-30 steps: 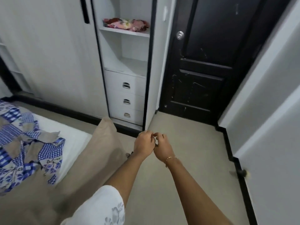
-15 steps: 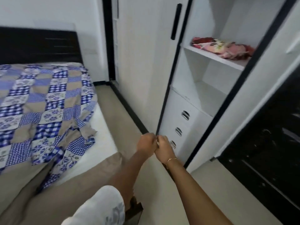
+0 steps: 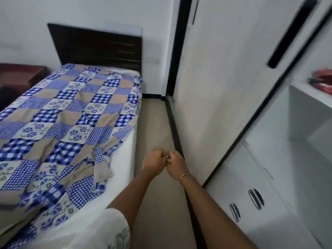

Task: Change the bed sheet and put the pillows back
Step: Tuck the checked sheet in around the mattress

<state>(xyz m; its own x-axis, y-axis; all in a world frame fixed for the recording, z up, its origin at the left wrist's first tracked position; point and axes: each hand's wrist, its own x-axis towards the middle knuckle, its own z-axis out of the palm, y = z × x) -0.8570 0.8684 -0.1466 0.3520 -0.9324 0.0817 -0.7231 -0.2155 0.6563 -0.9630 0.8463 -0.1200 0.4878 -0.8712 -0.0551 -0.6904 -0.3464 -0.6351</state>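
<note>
A blue, white and tan patchwork bed sheet lies rumpled over a white mattress, its near edge bunched and short of the mattress side, with a dark wooden headboard against the wall behind. Over the beige floor between bed and white wardrobe, the left hand and right hand meet with curled fingers touching, though blur hides whether they pinch anything; a thin bracelet circles the right wrist. Drawers with oval handles sit low on the right, below an open shelf holding red cloth.
</note>
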